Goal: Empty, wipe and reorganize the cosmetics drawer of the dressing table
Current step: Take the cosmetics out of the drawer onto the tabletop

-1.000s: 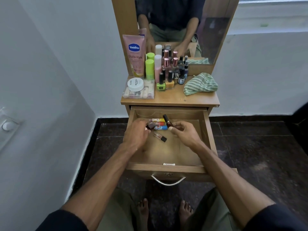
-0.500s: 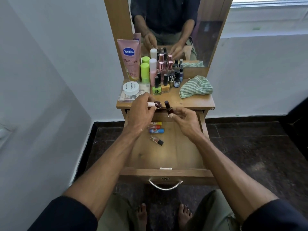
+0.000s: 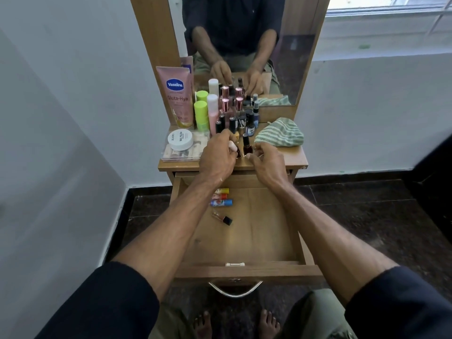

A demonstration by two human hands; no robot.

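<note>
Tube (image 3: 176,95) reads "Vaseline Gluta-Hya"; jar lid (image 3: 180,139) "zudio nail polish". Left hand (image 3: 216,159) clamped on small pale item, mostly hidden. Right hand (image 3: 266,162) grip: can't tell; dark bottle (image 3: 247,147) beside it.

I log both hands (image 3: 241,159) over the tabletop (image 3: 291,157): bottles (image 3: 234,116) behind them, cloth (image 3: 278,132) right, round tub (image 3: 180,139) left, open drawer (image 3: 259,231) nearer me holding tubes (image 3: 221,196).
</note>
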